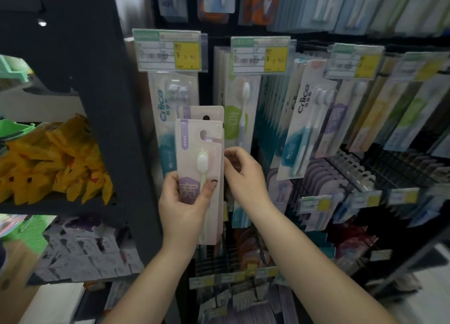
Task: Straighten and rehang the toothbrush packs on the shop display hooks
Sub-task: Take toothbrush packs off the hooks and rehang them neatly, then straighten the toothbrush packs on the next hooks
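I see the price tag (168, 50) hanging over the hook above the raised pink packs (194, 153). The dark shelf post (117, 104) crowds my left; hanging packs (239, 109) press close on my right.

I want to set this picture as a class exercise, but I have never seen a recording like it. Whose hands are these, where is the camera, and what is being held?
There is no machine here. One wide-angle camera is worn on a person's head and looks forward and down, so both arms reach in from the bottom of the picture. The scene is a shop display of toothbrush packs hanging in rows, each row under a price tag. The left hand grips a pale pink toothbrush pack from below, thumb across its front. A second pink pack shows just behind it. The right hand, fingers curled, touches the right edge of the packs. The hang hole at the top of the front pack is free, so it is not on a hook. Yellow packets lie on a shelf to the left.
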{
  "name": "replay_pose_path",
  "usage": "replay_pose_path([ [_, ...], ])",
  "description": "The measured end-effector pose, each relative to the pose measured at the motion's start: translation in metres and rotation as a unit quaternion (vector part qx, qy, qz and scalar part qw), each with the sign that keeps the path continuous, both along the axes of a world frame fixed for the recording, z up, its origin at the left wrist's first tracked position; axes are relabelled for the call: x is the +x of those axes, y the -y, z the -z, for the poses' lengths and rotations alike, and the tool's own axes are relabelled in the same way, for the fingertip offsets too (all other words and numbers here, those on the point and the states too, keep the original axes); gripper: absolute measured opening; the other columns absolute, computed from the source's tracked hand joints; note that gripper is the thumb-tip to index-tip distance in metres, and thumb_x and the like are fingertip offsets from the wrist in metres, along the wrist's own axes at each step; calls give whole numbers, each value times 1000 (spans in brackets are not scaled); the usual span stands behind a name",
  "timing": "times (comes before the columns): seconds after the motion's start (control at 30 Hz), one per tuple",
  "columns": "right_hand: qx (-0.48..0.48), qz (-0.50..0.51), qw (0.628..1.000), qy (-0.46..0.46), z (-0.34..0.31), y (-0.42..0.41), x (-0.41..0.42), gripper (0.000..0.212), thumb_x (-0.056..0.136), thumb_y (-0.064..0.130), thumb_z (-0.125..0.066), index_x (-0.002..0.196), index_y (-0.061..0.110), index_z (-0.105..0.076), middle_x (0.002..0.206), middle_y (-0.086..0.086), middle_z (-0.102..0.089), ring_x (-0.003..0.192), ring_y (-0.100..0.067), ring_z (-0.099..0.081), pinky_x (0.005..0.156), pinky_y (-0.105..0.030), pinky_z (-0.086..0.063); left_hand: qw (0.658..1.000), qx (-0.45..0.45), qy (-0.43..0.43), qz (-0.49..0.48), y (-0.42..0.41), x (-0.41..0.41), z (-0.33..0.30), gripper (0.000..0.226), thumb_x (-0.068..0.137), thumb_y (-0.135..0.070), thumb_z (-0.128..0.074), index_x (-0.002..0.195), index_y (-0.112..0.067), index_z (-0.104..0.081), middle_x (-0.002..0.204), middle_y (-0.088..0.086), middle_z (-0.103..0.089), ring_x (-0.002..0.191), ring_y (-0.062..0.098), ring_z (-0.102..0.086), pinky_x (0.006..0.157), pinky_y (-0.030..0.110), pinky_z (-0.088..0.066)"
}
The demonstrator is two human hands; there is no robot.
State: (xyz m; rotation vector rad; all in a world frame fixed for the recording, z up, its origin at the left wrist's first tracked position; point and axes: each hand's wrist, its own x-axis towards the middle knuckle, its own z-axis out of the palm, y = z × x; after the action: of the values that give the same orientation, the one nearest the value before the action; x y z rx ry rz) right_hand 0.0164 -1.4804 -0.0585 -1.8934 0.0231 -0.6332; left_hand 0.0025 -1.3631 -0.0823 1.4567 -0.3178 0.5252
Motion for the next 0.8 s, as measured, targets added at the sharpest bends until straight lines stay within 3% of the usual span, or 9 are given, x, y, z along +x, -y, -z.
replay_pose_path([
  [0.17,51,25,998,35,-2,33,-25,9,94,16,-51,94,20,-59,92,4,-63,93,-14,-60,86,-33,-51,998,-21,-9,64,35,-7,-9,24,71,-21,-70,79,-23,-48,70,-5,-54,58,-3,-54,56,8,-43],
  [0.27,80,7,997,18,-3,60,-41,9,91,29,-50,93,27,-59,96,3,-65,97,-17,-62,89,-41,-51,996,-26,-9,90,65,-14,-13,23,73,-16,-69,81,-23,-49,73,-4,-55,60,-5,-55,55,7,-43],
  [0.37,102,-32,994,-9,-1,90,-54,22,86,38,-50,94,22,-62,96,1,-67,94,-13,-63,84,-30,-51,994,-30,-3,102,97,-19,-15,25,75,-9,-69,82,-24,-50,72,-8,-56,60,-6,-55,57,6,-43],
  [0.47,120,-43,992,-21,-1,116,-65,16,95,21,-50,87,21,-65,81,11,-67,80,2,-62,71,-17,-48,992,-39,-6,120,127,-26,-19,21,73,-16,-69,81,-22,-51,67,-10,-59,60,-6,-56,56,6,-43],
  [0.6,133,-17,991,-7,0,149,-72,18,94,17,-53,89,9,-69,96,-21,-68,93,-29,-65,84,-46,-51,992,-34,-13,120,163,-30,-18,20,70,-24,-69,79,-21,-52,70,-7,-59,61,-5,-56,56,7,-43],
  [0.67,136,-11,991,0,-1,165,-74,19,94,14,-53,86,10,-70,95,-24,-67,88,-28,-64,83,-49,-50,992,-34,-17,124,179,-32,-19,20,71,-22,-69,79,-19,-51,70,-8,-58,61,-4,-56,56,8,-43],
  [0.73,135,-14,991,5,-3,181,-78,19,93,15,-53,85,10,-70,87,-18,-69,81,-19,-63,76,-43,-51,991,-38,-13,128,192,-35,-20,22,69,-28,-67,79,-18,-50,70,-8,-57,61,-4,-55,57,8,-44],
  [0.8,135,-26,990,4,-4,196,-80,18,93,14,-53,86,15,-70,76,4,-70,72,-3,-62,66,-21,-50,991,-42,-6,128,203,-36,-20,24,68,-30,-67,79,-19,-50,71,-9,-59,63,-3,-55,59,10,-45],
])
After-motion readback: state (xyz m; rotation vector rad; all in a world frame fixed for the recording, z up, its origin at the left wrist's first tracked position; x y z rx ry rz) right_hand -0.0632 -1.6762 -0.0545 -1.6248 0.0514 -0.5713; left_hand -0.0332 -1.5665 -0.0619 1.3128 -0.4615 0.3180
